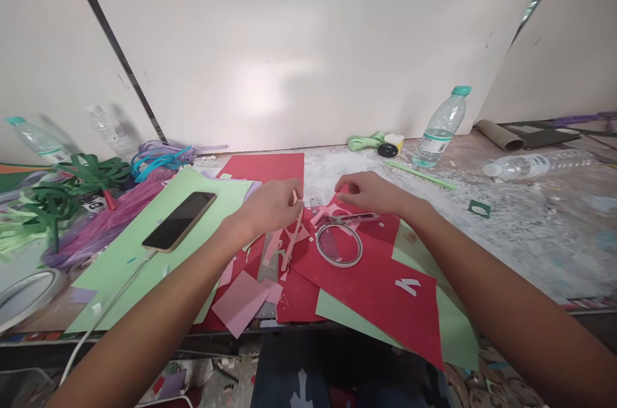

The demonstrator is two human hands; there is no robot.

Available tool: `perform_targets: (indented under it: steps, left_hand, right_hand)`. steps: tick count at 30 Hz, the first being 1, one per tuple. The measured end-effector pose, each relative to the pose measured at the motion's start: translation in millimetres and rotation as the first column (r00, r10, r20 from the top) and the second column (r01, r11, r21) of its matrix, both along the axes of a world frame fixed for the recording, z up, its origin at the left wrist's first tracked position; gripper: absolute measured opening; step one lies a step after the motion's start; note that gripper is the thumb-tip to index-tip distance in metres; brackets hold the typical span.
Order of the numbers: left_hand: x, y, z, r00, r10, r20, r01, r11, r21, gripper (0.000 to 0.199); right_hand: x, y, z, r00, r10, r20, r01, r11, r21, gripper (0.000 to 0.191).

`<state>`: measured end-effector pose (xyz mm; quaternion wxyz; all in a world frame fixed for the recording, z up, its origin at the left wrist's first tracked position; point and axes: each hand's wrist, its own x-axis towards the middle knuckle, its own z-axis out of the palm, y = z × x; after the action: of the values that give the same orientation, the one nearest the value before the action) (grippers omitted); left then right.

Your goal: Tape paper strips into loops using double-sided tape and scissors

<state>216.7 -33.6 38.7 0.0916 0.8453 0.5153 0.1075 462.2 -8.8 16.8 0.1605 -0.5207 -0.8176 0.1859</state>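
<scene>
Over the middle of the table, my left hand is closed, its fingertips pinched on the upper end of a narrow pink paper strip that slants down toward me. To its right, my right hand has curled fingers at the top edge of a red paper sheet; whatever lies between those fingertips is too small to make out. Small pink scraps lie between the hands. On the red sheet rests a roll of tape, with a slim cutter-like tool touching its far rim. A pink paper square lies nearer me.
At left, a phone with a white cable lies on green paper. Dark green paper plants and a wide tape roll are farther left. A water bottle stands at right; another bottle lies there. White panels rise behind.
</scene>
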Motion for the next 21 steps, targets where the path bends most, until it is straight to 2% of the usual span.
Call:
perform_targets:
  steps: [2,4,7,9,11,15,18,21]
  left_hand:
    - [7.4,-7.5,-2.5,0.994,-0.002,-0.107,-0.001,1.0,-0.03,0.029]
    - [10.0,-9.0,-7.8,0.972,0.047,-0.23,-0.065,0.995,-0.073,0.034]
    - [3.9,-2.1,-15.7,0.972,0.059,-0.226,-0.094,0.985,-0.148,0.036]
    - [-3.8,5.6,-18.7,0.995,-0.002,-0.097,-0.021,0.971,-0.239,0.035]
    - [-11.4,13.8,-20.3,0.998,-0.041,0.054,0.054,0.96,-0.276,0.036]
    - [-21.4,27.2,-25.9,0.942,0.043,0.333,0.048,0.964,-0.262,0.034]
    - [-25.8,34.2,-33.2,0.832,0.177,0.527,-0.007,0.951,-0.308,0.025]
    - [-30.5,38.6,-37.9,0.644,0.293,0.706,-0.06,0.94,-0.335,0.027]
  right_hand:
    - [1.2,-0.1,0.2,1.0,0.001,-0.008,-0.001,1.0,0.013,0.019]
    - [3.3,-0.5,0.2,1.0,0.007,-0.017,-0.007,1.0,0.018,0.018]
    - [6.7,-1.2,-0.6,0.999,0.018,-0.036,-0.017,1.0,0.026,0.016]
    - [7.7,-1.7,-1.5,0.998,0.027,-0.05,-0.025,0.999,0.035,0.014]
    - [7.8,-2.0,-2.4,0.998,0.032,-0.057,-0.03,0.999,0.037,0.014]
    - [7.9,-1.1,-2.9,0.999,0.024,-0.04,-0.022,0.999,0.049,0.014]
    - [11.0,1.8,-1.9,1.0,-0.006,-0.011,0.007,0.997,0.071,0.017]
    - [16.4,6.8,-2.1,0.998,-0.061,0.001,0.061,0.994,0.089,0.02]
